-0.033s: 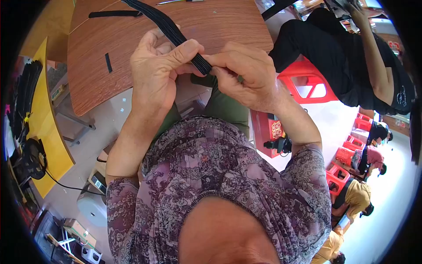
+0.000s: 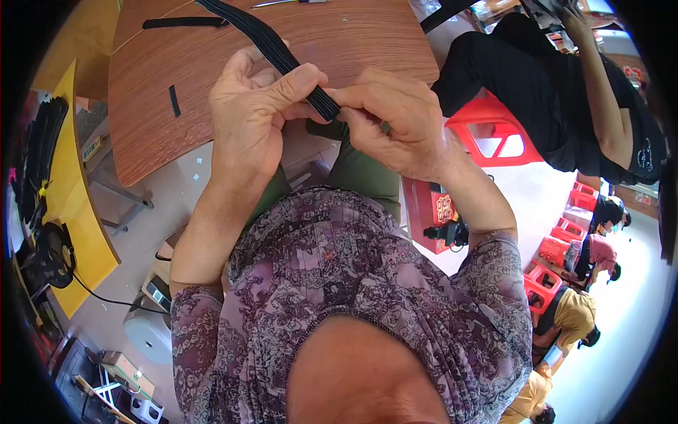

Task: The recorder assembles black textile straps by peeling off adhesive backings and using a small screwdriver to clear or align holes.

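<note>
A long black strip with fine lengthwise ridges point(image 2: 272, 46) runs from the far side of the table down to between my hands. My left hand point(image 2: 258, 99) is closed around its near part, thumb on top, close to the squared-off end. At that end my right hand point(image 2: 399, 116) has thumb and index finger pinched at the strip's right edge; its other fingers are curled in. The exact hold of the right fingertips is partly hidden. A flat black strip point(image 2: 183, 23) lies at the table's far left, and a short black piece point(image 2: 174, 101) lies left of my left hand.
The brown wood-grain table point(image 2: 155, 134) ends in front of my lap. A thin pen-like tool point(image 2: 289, 3) lies at its far edge. Left stands a yellow board point(image 2: 88, 240) with black strips. On the right, a person in black point(image 2: 558, 92) sits by a red stool point(image 2: 487, 134).
</note>
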A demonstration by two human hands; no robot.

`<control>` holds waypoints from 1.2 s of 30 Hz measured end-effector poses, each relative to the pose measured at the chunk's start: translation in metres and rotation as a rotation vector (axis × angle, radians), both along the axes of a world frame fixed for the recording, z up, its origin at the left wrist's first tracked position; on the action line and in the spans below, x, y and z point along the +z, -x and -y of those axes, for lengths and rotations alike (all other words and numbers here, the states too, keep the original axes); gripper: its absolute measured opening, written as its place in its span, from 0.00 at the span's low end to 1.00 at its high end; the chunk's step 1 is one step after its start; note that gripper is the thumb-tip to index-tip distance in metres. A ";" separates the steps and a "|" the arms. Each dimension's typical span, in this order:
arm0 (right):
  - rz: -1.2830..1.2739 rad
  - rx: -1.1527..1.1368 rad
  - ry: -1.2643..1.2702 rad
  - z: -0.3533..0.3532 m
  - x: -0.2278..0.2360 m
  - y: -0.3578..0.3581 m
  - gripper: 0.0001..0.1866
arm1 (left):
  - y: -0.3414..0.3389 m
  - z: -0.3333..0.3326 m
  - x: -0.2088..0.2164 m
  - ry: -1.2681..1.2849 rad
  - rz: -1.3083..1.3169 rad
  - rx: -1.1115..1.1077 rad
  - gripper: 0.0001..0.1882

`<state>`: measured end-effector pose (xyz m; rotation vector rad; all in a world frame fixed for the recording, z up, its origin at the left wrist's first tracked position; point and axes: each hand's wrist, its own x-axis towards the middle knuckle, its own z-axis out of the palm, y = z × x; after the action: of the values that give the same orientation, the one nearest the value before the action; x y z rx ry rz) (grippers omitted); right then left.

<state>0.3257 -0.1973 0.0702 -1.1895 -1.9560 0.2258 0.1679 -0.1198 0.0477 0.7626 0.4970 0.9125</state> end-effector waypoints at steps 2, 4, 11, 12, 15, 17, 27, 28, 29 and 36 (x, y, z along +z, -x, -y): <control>-0.017 -0.003 -0.008 0.000 -0.002 0.002 0.09 | 0.001 0.001 0.000 0.008 -0.004 -0.007 0.25; 0.003 -0.019 -0.058 0.000 -0.002 0.005 0.09 | -0.001 0.002 -0.001 0.007 0.007 0.021 0.25; -0.033 -0.068 -0.044 0.003 0.001 0.005 0.06 | 0.003 0.002 0.000 -0.029 0.003 -0.040 0.23; -0.215 -0.080 0.151 0.006 0.006 0.005 0.04 | 0.005 0.003 0.002 -0.032 0.019 -0.073 0.23; -0.505 -0.103 0.424 0.008 0.005 0.002 0.02 | 0.004 0.002 0.002 -0.035 0.035 -0.122 0.24; -0.611 -0.108 0.498 0.006 0.005 0.001 0.02 | 0.003 0.001 0.002 -0.038 0.039 -0.132 0.24; 0.038 -0.100 -0.161 -0.002 0.002 0.010 0.07 | 0.008 0.003 0.012 -0.149 -0.109 -0.197 0.39; 0.019 -0.111 -0.167 -0.001 0.001 0.011 0.07 | 0.008 0.004 0.011 -0.181 -0.089 -0.186 0.39; 0.019 -0.113 -0.166 -0.001 0.001 0.011 0.07 | 0.008 0.003 0.011 -0.180 -0.089 -0.188 0.39; -0.059 -0.128 -0.038 -0.002 0.006 0.011 0.08 | 0.008 -0.001 0.012 -0.186 -0.064 -0.213 0.40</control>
<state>0.3147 -0.1951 0.0762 -1.2641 -1.8182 0.1542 0.1596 -0.1192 0.0597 0.9961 0.3816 0.7440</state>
